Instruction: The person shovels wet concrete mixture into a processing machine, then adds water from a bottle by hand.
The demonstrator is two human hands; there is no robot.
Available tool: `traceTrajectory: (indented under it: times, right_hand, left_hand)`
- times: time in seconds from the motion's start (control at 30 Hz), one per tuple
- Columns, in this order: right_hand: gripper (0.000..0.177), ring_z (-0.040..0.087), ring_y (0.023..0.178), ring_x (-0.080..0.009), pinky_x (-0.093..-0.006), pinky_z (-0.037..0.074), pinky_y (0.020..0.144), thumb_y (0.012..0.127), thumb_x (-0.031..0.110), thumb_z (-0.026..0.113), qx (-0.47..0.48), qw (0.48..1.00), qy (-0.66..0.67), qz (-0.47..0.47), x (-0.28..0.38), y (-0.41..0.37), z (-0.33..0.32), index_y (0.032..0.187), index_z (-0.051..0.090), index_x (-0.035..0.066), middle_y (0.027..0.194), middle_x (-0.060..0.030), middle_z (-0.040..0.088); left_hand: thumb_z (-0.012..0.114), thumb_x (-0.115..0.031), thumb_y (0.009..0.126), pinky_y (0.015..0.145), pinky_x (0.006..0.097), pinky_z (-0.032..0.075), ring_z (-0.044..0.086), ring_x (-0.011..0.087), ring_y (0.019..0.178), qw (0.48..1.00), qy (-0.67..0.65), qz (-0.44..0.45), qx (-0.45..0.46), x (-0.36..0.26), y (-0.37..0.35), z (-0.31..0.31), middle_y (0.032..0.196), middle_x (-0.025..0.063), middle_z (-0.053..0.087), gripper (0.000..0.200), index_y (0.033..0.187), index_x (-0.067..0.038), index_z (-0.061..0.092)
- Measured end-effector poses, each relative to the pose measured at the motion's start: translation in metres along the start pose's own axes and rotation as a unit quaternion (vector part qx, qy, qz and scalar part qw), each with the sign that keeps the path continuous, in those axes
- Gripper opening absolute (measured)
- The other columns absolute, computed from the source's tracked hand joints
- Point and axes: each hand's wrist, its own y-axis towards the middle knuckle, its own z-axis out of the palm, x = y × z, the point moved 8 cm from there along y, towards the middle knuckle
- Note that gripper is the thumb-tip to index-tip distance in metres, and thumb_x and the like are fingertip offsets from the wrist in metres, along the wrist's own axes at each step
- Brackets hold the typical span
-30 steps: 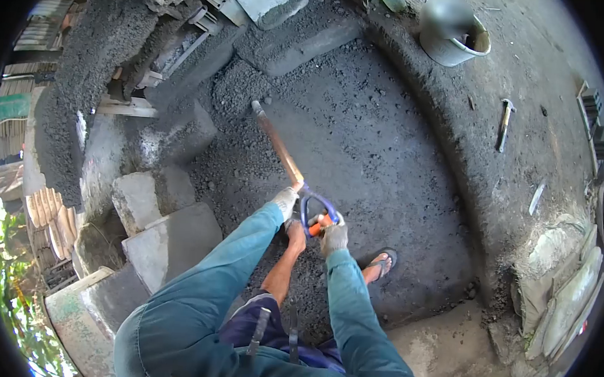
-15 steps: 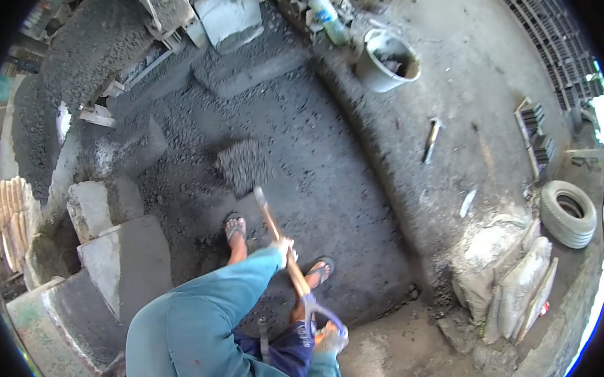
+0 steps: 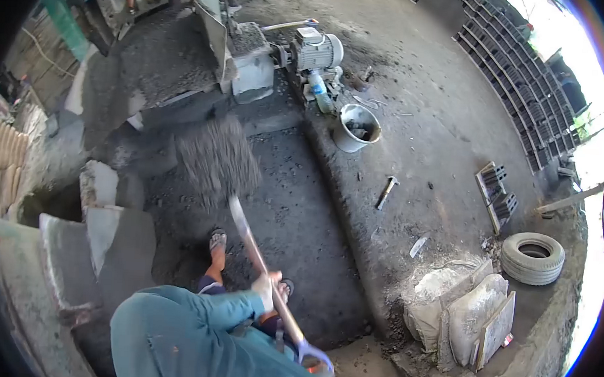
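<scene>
From here I see the shovel has swung its blurred grey load higher, to 11 o'clock of the left hand, wrapped round the shaft; I judge it lifted clear. I can't tell the right hand's grip.

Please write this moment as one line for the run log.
left hand: closed around shovel shaft | dark gritty material: at shovel's far end, blurred | bucket: standing on ground | hammer: lying on ground
</scene>
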Motion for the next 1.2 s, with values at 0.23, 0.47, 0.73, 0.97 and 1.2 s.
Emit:
traceTrajectory:
  times: [0.23,0.47,0.73,0.97,1.2]
  right_hand:
    - [0.015,0.058,0.051,-0.0197,-0.0366,0.047,0.041,0.077,-0.004,0.06,-0.023,0.999,-0.02,-0.034,0.015,0.002,-0.105,0.091,0.063,0.0,0.063,-0.006,0.057]
    - [0.026,0.06,0.055,-0.0199,-0.0358,0.051,0.048,0.071,-0.006,0.066,-0.198,0.949,-0.188,-0.16,-0.009,-0.095,-0.08,0.097,0.062,0.0,0.076,-0.0074,0.061]
    - [0.025,0.067,0.066,-0.0207,-0.0354,0.057,0.059,0.077,-0.009,0.069,-0.08,0.981,-0.167,-0.057,-0.132,-0.058,0.17,0.099,0.061,-0.002,0.077,-0.0094,0.063]
    - [0.031,0.064,0.073,-0.0131,-0.0296,0.054,0.067,0.083,0.002,0.069,0.22,0.964,-0.148,-0.029,-0.203,-0.056,0.434,0.114,0.063,0.002,0.093,-0.0051,0.067]
    - [0.041,0.069,0.084,-0.0149,-0.0295,0.056,0.075,0.084,0.009,0.076,0.257,0.937,-0.213,-0.101,-0.306,-0.053,0.556,0.122,0.063,0.004,0.103,-0.0073,0.072]
  left_hand:
    - [0.063,-0.009,0.085,0.068,0.0574,0.053,0.063,0.0356,0.073,0.983,0.076,-0.034,0.165,0.001,0.051,-0.002,0.074,0.0158,0.059,0.008,0.091,-0.007,0.058]
    - [0.063,-0.017,0.087,0.064,0.0546,0.051,0.054,0.0249,0.058,0.99,0.076,-0.11,-0.037,0.06,0.209,-0.121,0.065,0.0045,0.05,0.011,0.084,-0.018,0.052]
    - [0.066,-0.036,0.092,0.057,0.0566,0.051,0.054,0.0281,0.049,0.987,0.119,-0.021,-0.102,-0.12,0.307,-0.216,0.062,0.0082,0.051,0.028,0.088,-0.014,0.049]
    - [0.055,-0.058,0.096,0.062,0.0366,0.052,0.06,0.0178,0.068,0.967,0.253,0.035,-0.007,-0.276,0.165,-0.237,0.08,0.0048,0.061,0.044,0.1,-0.015,0.059]
    - [0.056,-0.055,0.096,0.051,0.0374,0.047,0.057,0.022,0.055,0.938,0.296,0.083,-0.162,-0.413,0.181,-0.302,0.069,0.0061,0.058,0.043,0.085,-0.014,0.059]
